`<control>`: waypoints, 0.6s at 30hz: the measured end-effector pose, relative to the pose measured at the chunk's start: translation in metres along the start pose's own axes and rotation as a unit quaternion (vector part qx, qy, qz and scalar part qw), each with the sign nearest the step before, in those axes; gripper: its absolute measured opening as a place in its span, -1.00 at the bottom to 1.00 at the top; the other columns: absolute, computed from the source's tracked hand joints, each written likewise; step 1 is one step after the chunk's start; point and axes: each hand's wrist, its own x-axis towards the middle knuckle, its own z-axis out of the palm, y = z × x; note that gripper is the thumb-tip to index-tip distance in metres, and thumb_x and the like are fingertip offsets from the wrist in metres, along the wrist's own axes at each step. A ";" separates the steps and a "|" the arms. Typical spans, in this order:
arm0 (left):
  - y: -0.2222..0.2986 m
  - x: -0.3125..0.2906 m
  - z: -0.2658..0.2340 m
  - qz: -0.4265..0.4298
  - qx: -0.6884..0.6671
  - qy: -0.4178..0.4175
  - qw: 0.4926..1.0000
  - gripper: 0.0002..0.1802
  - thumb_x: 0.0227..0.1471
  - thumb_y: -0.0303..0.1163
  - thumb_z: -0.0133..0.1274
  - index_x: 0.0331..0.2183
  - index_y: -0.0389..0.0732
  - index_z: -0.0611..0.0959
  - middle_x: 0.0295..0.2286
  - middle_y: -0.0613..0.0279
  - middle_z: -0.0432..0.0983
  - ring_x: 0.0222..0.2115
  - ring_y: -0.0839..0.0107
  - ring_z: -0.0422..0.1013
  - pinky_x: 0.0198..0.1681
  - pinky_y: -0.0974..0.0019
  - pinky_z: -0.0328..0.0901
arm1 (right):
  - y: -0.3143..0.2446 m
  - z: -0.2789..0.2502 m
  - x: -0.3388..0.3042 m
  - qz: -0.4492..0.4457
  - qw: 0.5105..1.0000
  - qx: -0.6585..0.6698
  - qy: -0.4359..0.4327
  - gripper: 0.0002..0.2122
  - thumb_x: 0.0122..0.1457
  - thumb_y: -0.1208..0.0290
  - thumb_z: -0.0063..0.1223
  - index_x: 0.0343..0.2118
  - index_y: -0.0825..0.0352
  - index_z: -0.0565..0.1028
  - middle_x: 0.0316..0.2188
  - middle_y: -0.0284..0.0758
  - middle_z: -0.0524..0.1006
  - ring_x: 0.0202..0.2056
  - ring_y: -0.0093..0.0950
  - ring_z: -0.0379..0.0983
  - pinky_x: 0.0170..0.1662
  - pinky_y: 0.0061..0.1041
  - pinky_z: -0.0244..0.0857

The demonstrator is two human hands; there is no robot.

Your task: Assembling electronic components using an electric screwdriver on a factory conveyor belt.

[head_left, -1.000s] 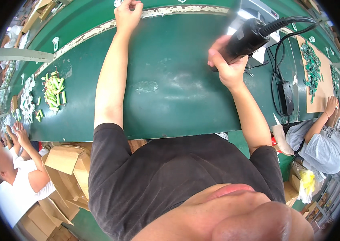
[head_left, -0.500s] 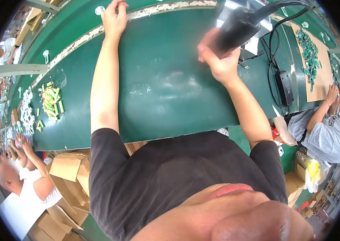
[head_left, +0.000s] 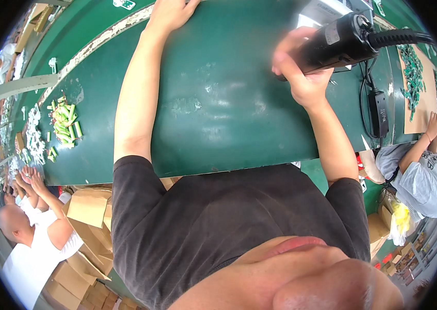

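My right hand is wrapped round a black cylindrical corded power tool. The tool is held up over the green workbench, tilted so that its corded end points to the right. Its front end is hidden behind my fingers, so I cannot tell its exact kind. At the far edge of the bench lies my left hand, one digit stretched out to the side and the other fingertips cut off by the picture's edge. Nothing shows in it.
Green cylindrical cells lie heaped on the left, beside small clear parts. A black adapter with cables and a light box are at right. Green boards cover cardboard. Co-workers sit either side; cartons stand below.
The tool has swung to point its corded end more to the right, and my right hand has shifted right with it. My left hand has moved right and farther off; the whole view has shifted slightly.
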 end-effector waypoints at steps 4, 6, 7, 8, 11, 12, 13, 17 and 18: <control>-0.005 -0.002 0.009 -0.043 -0.014 0.054 0.998 -0.61 0.24 -0.26 0.02 0.03 -0.22 0.59 0.15 -0.05 0.40 0.15 -0.09 0.32 0.20 0.02 0.24 | 0.000 0.000 0.001 0.012 1.000 -0.007 -0.005 -0.60 0.11 0.78 0.21 0.01 0.40 0.39 -0.44 -0.39 0.55 -0.42 -0.64 0.44 -0.33 -0.63 0.30; 0.001 -0.002 0.009 -0.066 0.009 0.023 0.997 -0.62 0.25 -0.23 0.00 0.00 -0.22 0.61 0.07 -0.04 0.48 0.11 -0.08 0.36 0.19 0.02 0.25 | 0.000 -0.002 -0.002 -0.002 0.999 -0.032 -0.012 -0.60 0.11 0.79 0.20 0.00 0.41 0.39 -0.45 -0.39 0.55 -0.43 -0.65 0.44 -0.34 -0.64 0.29; 0.000 0.003 0.006 -0.076 -0.008 0.004 0.997 -0.64 0.25 -0.24 0.00 -0.02 -0.21 0.63 0.01 -0.03 0.51 0.09 -0.06 0.38 0.18 0.03 0.25 | 0.001 -0.003 -0.001 0.001 0.999 -0.032 -0.010 -0.60 0.11 0.79 0.20 0.00 0.41 0.39 -0.45 -0.39 0.55 -0.43 -0.65 0.44 -0.34 -0.64 0.29; 0.002 0.006 0.000 -0.086 -0.025 -0.015 0.996 -0.66 0.24 -0.25 0.00 -0.04 -0.21 0.64 -0.04 -0.02 0.54 0.07 -0.04 0.39 0.17 0.04 0.25 | -0.001 -0.002 0.001 0.006 1.000 -0.024 -0.012 -0.60 0.11 0.79 0.19 0.00 0.42 0.39 -0.45 -0.39 0.54 -0.43 -0.65 0.44 -0.34 -0.65 0.28; -0.002 0.003 0.007 -0.101 -0.076 0.041 0.991 -0.74 0.16 -0.36 0.11 -0.14 -0.26 0.67 -0.20 -0.03 0.58 -0.14 0.06 0.52 -0.03 0.12 0.39 | -0.001 0.000 -0.002 0.010 1.000 -0.010 -0.013 -0.59 0.10 0.82 0.18 0.00 0.44 0.38 -0.45 -0.38 0.54 -0.44 -0.66 0.44 -0.34 -0.66 0.27; -0.002 0.004 0.007 -0.136 -0.133 0.052 0.980 -0.77 0.12 -0.40 0.15 -0.18 -0.27 0.69 -0.24 -0.03 0.59 -0.22 0.09 0.55 -0.11 0.16 0.43 | -0.001 0.000 -0.002 0.005 1.000 -0.003 -0.013 -0.58 0.09 0.83 0.18 0.01 0.45 0.37 -0.45 -0.38 0.54 -0.44 -0.66 0.44 -0.35 -0.66 0.27; -0.005 0.007 0.007 -0.133 -0.117 0.066 0.982 -0.79 0.09 -0.42 0.18 -0.21 -0.28 0.70 -0.28 -0.02 0.60 -0.27 0.11 0.56 -0.16 0.18 0.44 | -0.002 0.001 0.000 0.007 1.000 -0.004 -0.013 -0.58 0.09 0.83 0.18 0.01 0.45 0.37 -0.45 -0.38 0.54 -0.44 -0.66 0.44 -0.35 -0.66 0.27; -0.003 0.011 0.004 -0.144 -0.088 0.073 0.983 -0.82 0.05 -0.43 0.23 -0.27 -0.29 0.71 -0.35 0.02 0.58 -0.31 0.12 0.56 -0.19 0.17 0.43 | -0.002 -0.003 0.001 0.015 0.999 -0.024 -0.019 -0.61 0.13 0.79 0.08 0.02 0.40 0.35 -0.49 -0.30 0.51 -0.49 -0.54 0.43 -0.38 -0.55 0.34; -0.001 0.011 0.003 -0.145 -0.087 0.068 0.983 -0.83 0.04 -0.44 0.23 -0.28 -0.29 0.70 -0.33 0.02 0.56 -0.28 0.10 0.54 -0.16 0.16 0.42 | -0.002 -0.005 0.004 -0.002 0.998 -0.055 -0.038 -0.54 0.14 0.79 0.01 0.11 0.37 0.27 -0.53 -0.27 0.49 -0.55 -0.50 0.41 -0.46 -0.52 0.34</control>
